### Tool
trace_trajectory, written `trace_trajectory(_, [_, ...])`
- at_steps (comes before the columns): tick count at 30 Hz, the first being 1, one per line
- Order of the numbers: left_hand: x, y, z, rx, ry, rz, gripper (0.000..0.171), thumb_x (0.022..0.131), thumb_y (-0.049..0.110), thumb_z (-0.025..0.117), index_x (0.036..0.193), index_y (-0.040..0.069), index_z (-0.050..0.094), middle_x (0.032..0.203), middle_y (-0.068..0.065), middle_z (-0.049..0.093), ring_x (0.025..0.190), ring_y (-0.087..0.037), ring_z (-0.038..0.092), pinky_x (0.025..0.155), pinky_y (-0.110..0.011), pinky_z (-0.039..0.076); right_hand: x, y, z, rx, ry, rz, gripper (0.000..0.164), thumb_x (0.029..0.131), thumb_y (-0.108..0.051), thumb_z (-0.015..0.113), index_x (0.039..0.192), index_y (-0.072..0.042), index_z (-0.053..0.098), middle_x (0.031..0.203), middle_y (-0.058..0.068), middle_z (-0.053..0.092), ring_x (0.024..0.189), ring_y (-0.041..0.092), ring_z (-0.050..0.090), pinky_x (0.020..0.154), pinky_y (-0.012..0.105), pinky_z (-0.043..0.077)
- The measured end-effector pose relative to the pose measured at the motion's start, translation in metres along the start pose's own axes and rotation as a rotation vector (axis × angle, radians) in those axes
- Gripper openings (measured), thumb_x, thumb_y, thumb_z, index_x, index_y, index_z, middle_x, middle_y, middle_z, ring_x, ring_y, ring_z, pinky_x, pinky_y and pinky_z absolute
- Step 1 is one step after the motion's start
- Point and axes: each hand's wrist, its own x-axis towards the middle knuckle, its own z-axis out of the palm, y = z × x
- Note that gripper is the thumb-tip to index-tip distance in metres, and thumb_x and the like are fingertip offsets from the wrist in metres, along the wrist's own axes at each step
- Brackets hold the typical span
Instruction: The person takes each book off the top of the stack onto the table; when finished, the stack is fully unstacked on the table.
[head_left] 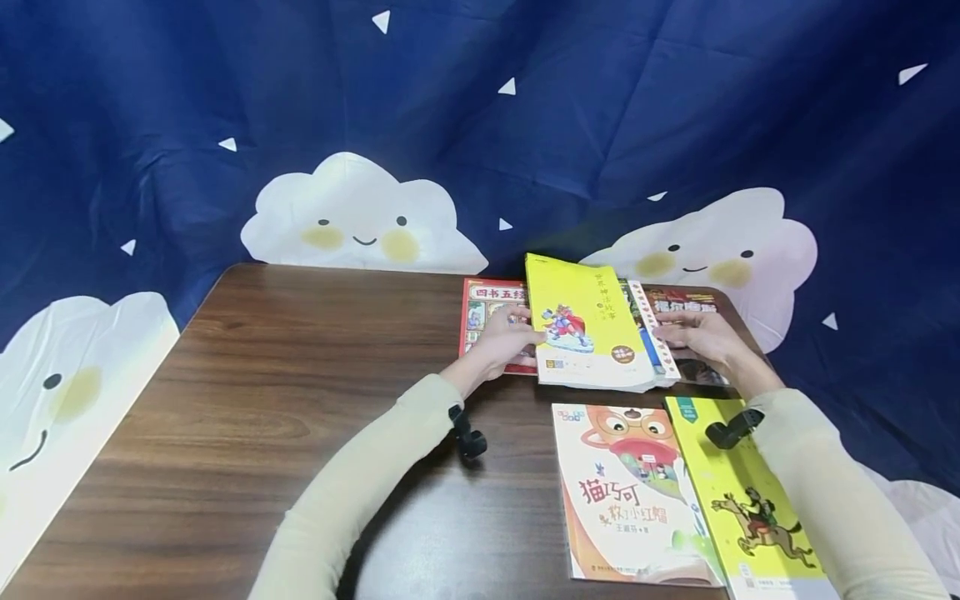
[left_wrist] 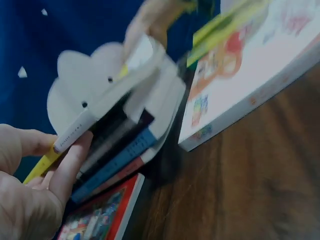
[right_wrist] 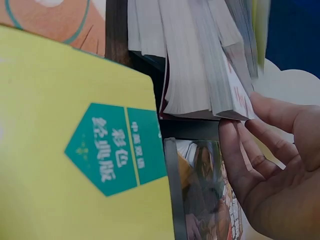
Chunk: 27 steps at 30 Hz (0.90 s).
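Nearest you, below your right hand (head_left: 701, 340), lies a yellow horse-rider paperback (head_left: 767, 504). Between your hands, your left hand (head_left: 502, 342) pinches the yellow-and-white paperback (head_left: 588, 323); your right, fingers bent, grips the cream-paged book stack (right_wrist: 192, 60) beneath. Keep edges level.

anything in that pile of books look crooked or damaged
The yellow top book looks askew: its spine is held up off the books beneath, pinched by the left hand, so it doesn't lie flat. No damage is visible, though the left wrist view is blurry.
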Motion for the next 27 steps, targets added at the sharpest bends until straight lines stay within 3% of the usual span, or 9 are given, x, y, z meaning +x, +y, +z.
trace_trajectory(6, [-0.037,0.000,-0.025,-0.012,-0.027,0.002,0.055,0.098,0.001,0.072,0.143,0.008,0.043,0.124,-0.020,0.067,0.087,-0.016,0.074,0.075,-0.038,0.071,-0.003,0.000,0.001,-0.037,0.009,-0.012,0.070,0.104,-0.022,0.069,0.159,0.006,0.035,0.087,-0.026,0.069,0.086,-0.003,0.071,0.083,0.024,0.069])
trace_trajectory(16, [-0.114,-0.027,-0.076,-0.041,-0.017,0.068,0.050,0.097,-0.004,0.068,0.140,0.001,0.042,0.103,-0.008,0.071,0.082,-0.015,0.073,0.064,-0.032,0.070,-0.003,0.001,0.002,-0.094,0.024,-0.031,0.069,0.105,-0.026,0.068,0.159,0.004,0.038,0.091,-0.028,0.065,0.089,-0.008,0.067,0.085,0.020,0.067])
trace_trajectory(22, [-0.154,-0.045,-0.099,0.005,-0.084,0.044,0.050,0.098,-0.002,0.067,0.138,-0.002,0.037,0.104,-0.008,0.072,0.081,-0.016,0.075,0.065,-0.033,0.070,-0.005,-0.001,0.002,-0.086,0.009,-0.028,0.071,0.105,-0.026,0.068,0.160,0.005,0.035,0.095,-0.026,0.066,0.090,-0.009,0.065,0.086,0.020,0.066])
trace_trajectory(27, [-0.183,-0.057,-0.110,0.028,-0.116,-0.004,0.051,0.097,-0.003,0.068,0.137,-0.004,0.036,0.106,-0.010,0.072,0.086,-0.019,0.076,0.069,-0.038,0.071,-0.006,-0.004,0.003,-0.079,0.007,-0.018,0.071,0.105,-0.026,0.067,0.160,0.005,0.035,0.094,-0.026,0.067,0.089,-0.009,0.065,0.085,0.019,0.065])
